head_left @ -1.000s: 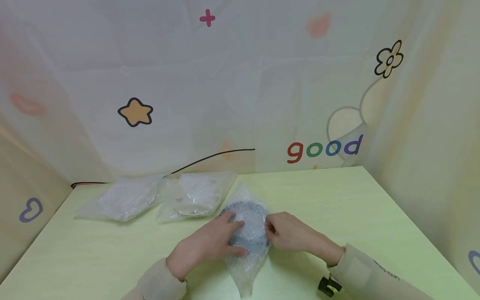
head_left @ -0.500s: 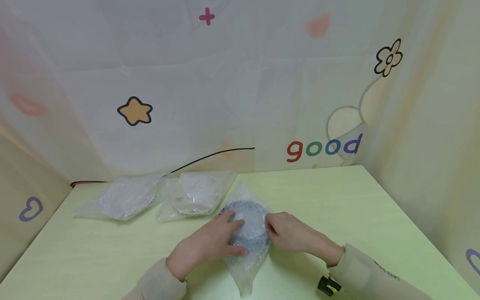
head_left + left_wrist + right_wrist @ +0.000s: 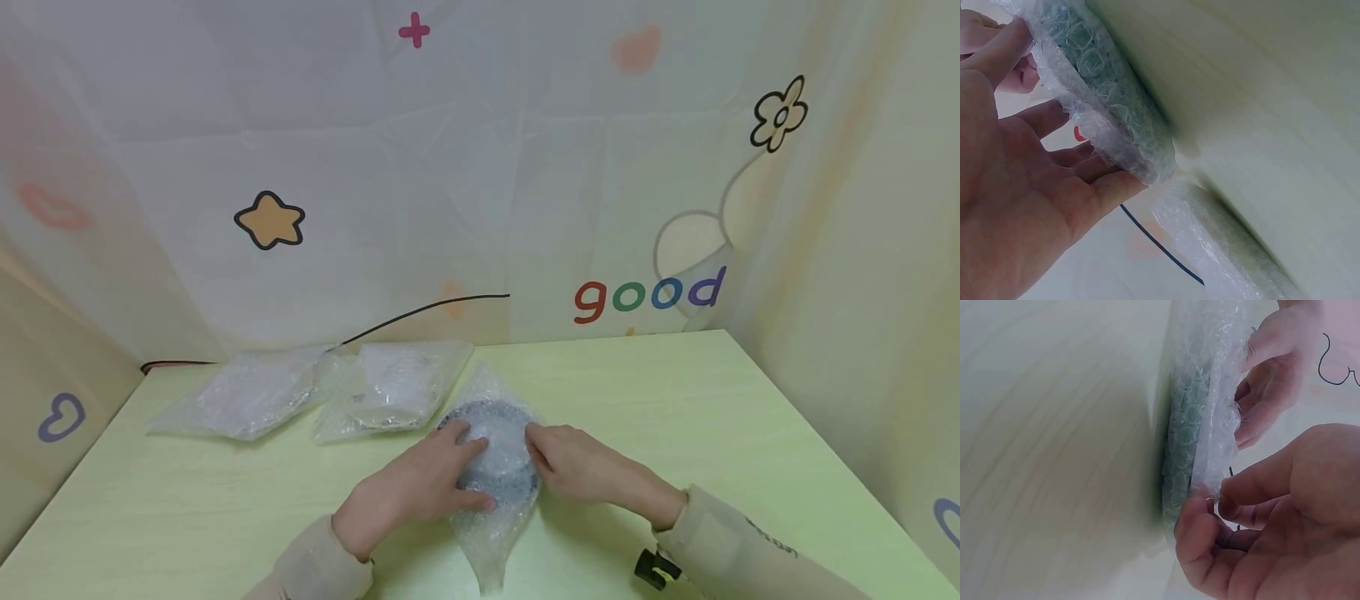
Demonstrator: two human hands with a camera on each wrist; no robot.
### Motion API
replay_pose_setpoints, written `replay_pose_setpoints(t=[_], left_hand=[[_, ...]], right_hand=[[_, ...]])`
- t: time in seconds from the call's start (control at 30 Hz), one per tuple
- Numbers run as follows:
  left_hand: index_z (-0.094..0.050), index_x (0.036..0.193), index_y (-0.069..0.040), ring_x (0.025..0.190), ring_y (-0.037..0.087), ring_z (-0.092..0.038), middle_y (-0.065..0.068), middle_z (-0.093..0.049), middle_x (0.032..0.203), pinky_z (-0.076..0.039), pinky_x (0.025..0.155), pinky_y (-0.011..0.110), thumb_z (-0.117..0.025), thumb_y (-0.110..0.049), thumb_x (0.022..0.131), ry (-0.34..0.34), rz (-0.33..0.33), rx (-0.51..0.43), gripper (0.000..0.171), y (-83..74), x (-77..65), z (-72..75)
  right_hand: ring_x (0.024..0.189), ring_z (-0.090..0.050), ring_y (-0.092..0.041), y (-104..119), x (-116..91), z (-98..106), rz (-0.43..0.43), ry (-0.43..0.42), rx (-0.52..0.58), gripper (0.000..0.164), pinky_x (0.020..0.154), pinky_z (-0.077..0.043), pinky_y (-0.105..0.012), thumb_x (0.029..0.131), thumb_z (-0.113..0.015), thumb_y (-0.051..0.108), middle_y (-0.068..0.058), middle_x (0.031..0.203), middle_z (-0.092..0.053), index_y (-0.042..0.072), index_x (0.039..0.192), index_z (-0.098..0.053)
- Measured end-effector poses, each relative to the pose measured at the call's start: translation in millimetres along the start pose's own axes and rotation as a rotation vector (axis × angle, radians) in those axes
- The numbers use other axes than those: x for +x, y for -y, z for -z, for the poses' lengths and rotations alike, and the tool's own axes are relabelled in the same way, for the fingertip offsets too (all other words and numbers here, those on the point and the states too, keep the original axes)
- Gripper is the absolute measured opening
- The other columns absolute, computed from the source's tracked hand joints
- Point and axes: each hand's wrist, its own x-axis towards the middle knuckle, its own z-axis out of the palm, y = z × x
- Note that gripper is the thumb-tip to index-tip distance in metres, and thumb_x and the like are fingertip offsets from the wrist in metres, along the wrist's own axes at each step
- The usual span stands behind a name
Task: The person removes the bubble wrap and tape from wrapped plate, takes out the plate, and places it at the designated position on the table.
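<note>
Near the middle of the table lies a round, plate-like thing with a dark, patterned rim, wrapped in bubble wrap [image 3: 504, 457]. The wrap narrows to a twisted tail [image 3: 491, 562] toward the near edge. My left hand [image 3: 420, 482] rests on the left part of the bundle with its fingers spread; in the left wrist view the fingertips touch the wrap [image 3: 1129, 119]. At the bundle's right edge my right hand [image 3: 581, 465] pinches the bubble wrap [image 3: 1200, 419] between thumb and finger, seen close in the right wrist view. The wrapped thing itself shows only through the plastic.
Two more bubble-wrapped bundles lie at the back left: one farther left [image 3: 251, 396] and one [image 3: 393, 387] just behind the left hand. Their edges touch or overlap. A patterned cloth [image 3: 360, 167] hangs behind and beside the pale green table [image 3: 697, 417].
The right hand's pinching fingers have shifted very slightly left over the bundle's edge. The left hand and the other bundles stay where they were.
</note>
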Motion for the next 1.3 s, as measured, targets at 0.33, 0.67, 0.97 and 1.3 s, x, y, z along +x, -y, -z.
replay_pose_setpoints(t=[0.33, 0.67, 0.97, 1.3], left_hand=[[-0.051, 0.150, -0.002, 0.142, 0.043, -0.040, 0.026, -0.037, 0.156, -0.037, 0.114, 0.051, -0.073, -0.049, 0.093, 0.011, 0.023, -0.009, 0.077, 0.1, 0.8, 0.4], [-0.050, 0.150, -0.002, 0.142, 0.043, -0.039, 0.026, -0.037, 0.156, -0.037, 0.115, 0.050, -0.073, -0.050, 0.094, 0.014, 0.025, -0.005, 0.077, 0.1, 1.7, 1.3], [-0.051, 0.149, -0.001, 0.142, 0.042, -0.040, 0.027, -0.038, 0.155, -0.037, 0.115, 0.050, -0.073, -0.049, 0.094, 0.020, 0.023, -0.008, 0.077, 1.6, 1.5, 1.6], [-0.047, 0.153, -0.005, 0.145, 0.038, -0.037, 0.025, -0.034, 0.158, -0.037, 0.115, 0.049, -0.068, -0.049, 0.098, 0.042, -0.002, -0.080, 0.074, 8.6, -0.6, 4.0]], right_hand=[[0.063, -0.041, -0.008, -4.2, 0.6, -1.4, 0.004, 0.030, 0.031, 0.019, 0.058, -0.038, -0.026, 0.104, -0.049, -0.001, 0.004, 0.071, -0.044, 0.010, 0.089, -0.049], [0.060, -0.040, -0.007, -3.9, 2.3, 0.9, 0.023, 0.040, 0.024, 0.017, 0.056, -0.036, -0.024, 0.104, -0.050, -0.001, 0.004, 0.068, -0.042, 0.009, 0.091, -0.049], [0.056, -0.040, -0.007, -5.5, 1.8, -0.5, -0.041, 0.045, 0.114, 0.016, 0.053, -0.036, -0.023, 0.106, -0.048, 0.003, 0.004, 0.068, -0.045, 0.009, 0.092, -0.052], [0.055, -0.043, -0.010, -1.2, 2.3, 5.3, -0.145, 0.005, 0.156, 0.013, 0.050, -0.035, -0.024, 0.103, -0.051, 0.008, 0.002, 0.068, -0.049, 0.010, 0.091, -0.056]])
